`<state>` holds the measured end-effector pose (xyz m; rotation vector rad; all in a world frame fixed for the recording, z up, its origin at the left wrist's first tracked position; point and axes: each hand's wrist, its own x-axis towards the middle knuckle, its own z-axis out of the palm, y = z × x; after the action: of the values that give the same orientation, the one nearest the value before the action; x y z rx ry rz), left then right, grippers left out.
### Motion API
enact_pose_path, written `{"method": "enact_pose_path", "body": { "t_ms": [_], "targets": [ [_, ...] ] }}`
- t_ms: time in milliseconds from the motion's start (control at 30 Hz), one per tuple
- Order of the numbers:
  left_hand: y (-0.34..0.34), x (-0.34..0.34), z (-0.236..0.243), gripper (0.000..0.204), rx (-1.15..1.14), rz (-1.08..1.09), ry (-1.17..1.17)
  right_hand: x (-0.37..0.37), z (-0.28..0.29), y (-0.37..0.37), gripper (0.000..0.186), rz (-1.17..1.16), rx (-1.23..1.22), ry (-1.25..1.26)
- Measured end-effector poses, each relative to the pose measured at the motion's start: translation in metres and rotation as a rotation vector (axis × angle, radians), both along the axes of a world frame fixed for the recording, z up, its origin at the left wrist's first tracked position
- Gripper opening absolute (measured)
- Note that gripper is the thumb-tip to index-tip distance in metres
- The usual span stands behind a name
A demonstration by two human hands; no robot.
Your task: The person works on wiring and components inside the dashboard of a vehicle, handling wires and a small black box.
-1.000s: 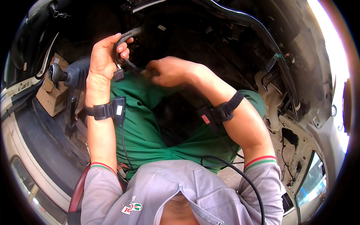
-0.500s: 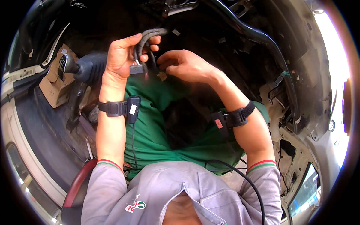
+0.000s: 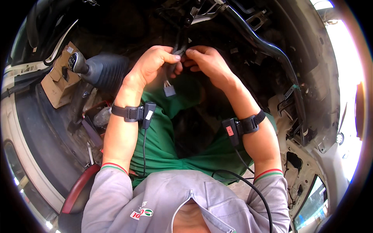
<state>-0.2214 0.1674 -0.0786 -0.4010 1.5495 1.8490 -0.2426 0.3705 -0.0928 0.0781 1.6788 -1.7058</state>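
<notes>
The wire bundle [image 3: 170,73] runs between the left fingers [image 3: 178,69] and the right fingers [image 3: 189,63], its plug [image 3: 169,91] hanging below, above the trousers [image 3: 157,136]. Left of the left forearm stands the gear stick [image 3: 74,64], with a box [image 3: 56,87] farther left, partly behind it. A bar [image 3: 280,56] curves along the right, beyond the right forearm. The seat edge [image 3: 77,188] lies beside the left sleeve, lower left; a window [image 3: 311,202], lower right.

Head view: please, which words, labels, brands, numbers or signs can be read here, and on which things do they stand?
Chest patch on the grey shirt: red lettering beside an emblem; not copied here.
White marks above it: unclear.
Gear knob, white marks: too small to read.
Left strapped device, white label: too small.
Right strapped device, red label: too small.
Cardboard box, white label: too small.
Connector: no readable text.
</notes>
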Motion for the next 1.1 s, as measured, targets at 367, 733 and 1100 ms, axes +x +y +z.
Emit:
{"method": "enact_pose_path", "body": {
  "t_ms": [367,733,1100],
  "targets": [
    [0.020,-0.006,-0.005,0.019,-0.259,-0.289,0.128,-0.008,-0.027,-0.010,0.053,0.025,0.273,0.088],
    [0.009,-0.012,-0.042,0.042,-1.037,-0.032,0.457,-0.006,-0.016,-0.028,0.037,-0.046,0.148,0.100],
    [0.019,-0.029,-0.059,0.065,-1.060,0.070,0.427,-0.008,-0.024,-0.022,0.038,-0.087,0.137,0.090]
  ]
}}
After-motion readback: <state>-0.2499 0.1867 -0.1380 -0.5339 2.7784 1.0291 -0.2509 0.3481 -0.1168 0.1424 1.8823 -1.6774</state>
